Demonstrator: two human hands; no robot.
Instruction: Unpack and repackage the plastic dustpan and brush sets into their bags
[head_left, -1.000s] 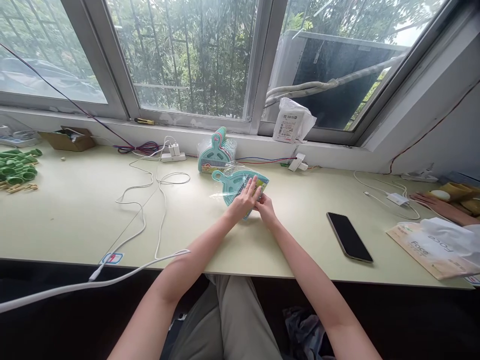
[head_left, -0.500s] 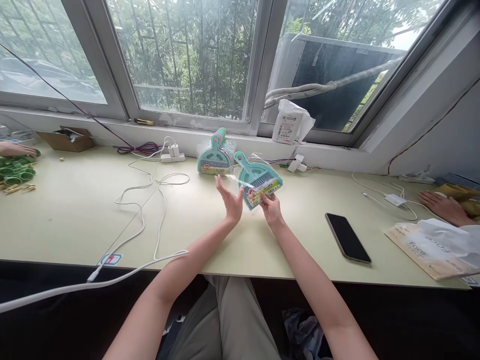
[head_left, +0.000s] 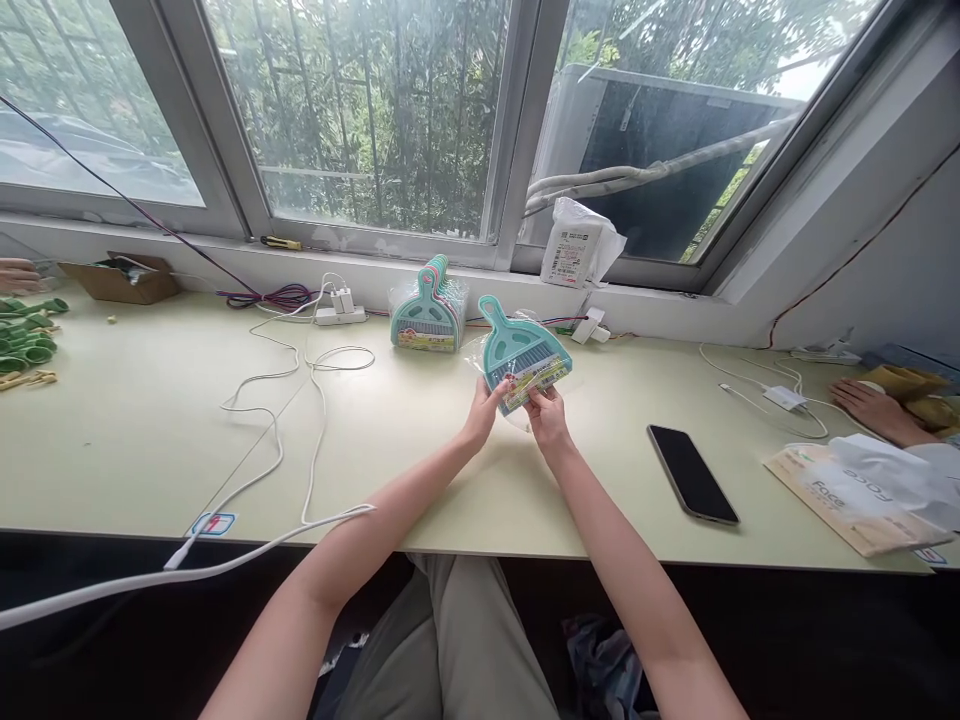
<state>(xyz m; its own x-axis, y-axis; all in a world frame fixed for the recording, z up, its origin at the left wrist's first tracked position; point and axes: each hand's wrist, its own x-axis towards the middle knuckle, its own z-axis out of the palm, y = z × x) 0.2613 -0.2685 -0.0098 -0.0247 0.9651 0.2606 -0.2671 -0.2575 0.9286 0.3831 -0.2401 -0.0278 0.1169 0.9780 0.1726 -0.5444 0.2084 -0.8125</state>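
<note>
A teal mini dustpan-and-brush set (head_left: 525, 350) in a clear plastic bag is held up over the table, its handle pointing up and to the left. My left hand (head_left: 481, 412) grips its lower left side, thumb on the front. At the lower right edge, my right hand (head_left: 549, 418) pinches the set, thumb over the printed label and fingers behind. Behind it, to the left, a row of similar bagged dustpan sets (head_left: 426, 318) stands upright against the wall, teal at the front with pink and green handles behind.
A black phone (head_left: 691, 474) and a tissue pack (head_left: 855, 490) lie to the right. White cables (head_left: 322, 400) run across the left side, near a power strip (head_left: 341, 313). Other people's hands (head_left: 874, 408) rest at both far ends, by green parts (head_left: 30, 335) on the left.
My left hand has gone from open beside the bagged set to gripping its lower left side. The set has moved slightly right and sits a little more upright.
</note>
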